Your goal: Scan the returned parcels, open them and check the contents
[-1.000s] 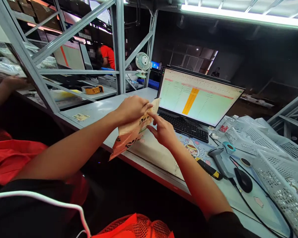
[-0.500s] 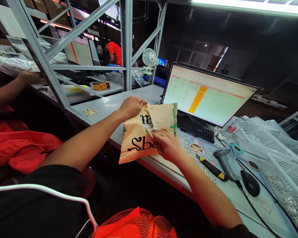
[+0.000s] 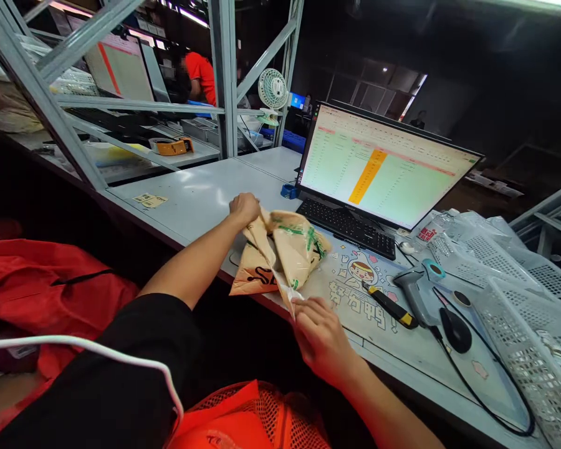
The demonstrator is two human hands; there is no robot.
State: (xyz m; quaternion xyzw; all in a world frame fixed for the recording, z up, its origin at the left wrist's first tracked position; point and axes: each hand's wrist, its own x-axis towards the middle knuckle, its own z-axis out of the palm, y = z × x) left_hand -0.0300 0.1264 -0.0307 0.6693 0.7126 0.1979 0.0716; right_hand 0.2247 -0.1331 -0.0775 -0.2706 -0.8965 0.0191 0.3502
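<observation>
A beige and orange mailing bag (image 3: 297,249) with black lettering and green tape lies crumpled at the desk's front edge. My left hand (image 3: 244,209) is closed on its upper left edge. Lower down, my right hand (image 3: 318,330) pinches a strip of the bag and stretches it toward me, past the edge of the desk. Part of the strip shows a white inner side. The bag's contents, if any, are hidden.
A monitor (image 3: 383,168) and keyboard (image 3: 346,227) stand behind the bag. To the right lie a utility knife (image 3: 390,305), a barcode scanner (image 3: 416,293), a mouse (image 3: 455,330) and a white basket (image 3: 518,349). Metal rack posts (image 3: 223,81) rise at the left. A person in red (image 3: 200,76) is beyond.
My right hand has pulled down toward me, drawing out a strip of the bag. The bag has folded and twisted. The view has turned, and a blue tape roll now shows by the keyboard.
</observation>
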